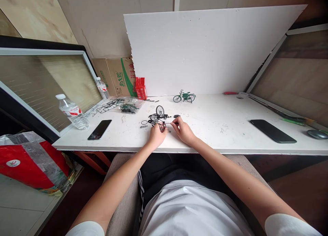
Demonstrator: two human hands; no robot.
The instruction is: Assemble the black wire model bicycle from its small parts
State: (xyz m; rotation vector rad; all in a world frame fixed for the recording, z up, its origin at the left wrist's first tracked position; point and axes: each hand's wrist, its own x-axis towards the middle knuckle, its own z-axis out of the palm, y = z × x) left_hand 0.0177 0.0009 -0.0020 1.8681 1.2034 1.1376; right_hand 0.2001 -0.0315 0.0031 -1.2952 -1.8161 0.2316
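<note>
Partly, the left hand (pixel 157 135) hides the black model frame (pixel 162 125) it grips.

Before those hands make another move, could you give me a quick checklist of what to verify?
1. Left hand holding the black bicycle frame: ok.
2. Right hand pinching the thin rod: ok.
3. Rod's tip seated in the frame: cannot tell, too small.
4. Loose parts gathered up: not ok; a black ring and others lie scattered.
5. Green model bicycle apart from both hands: ok.
</note>
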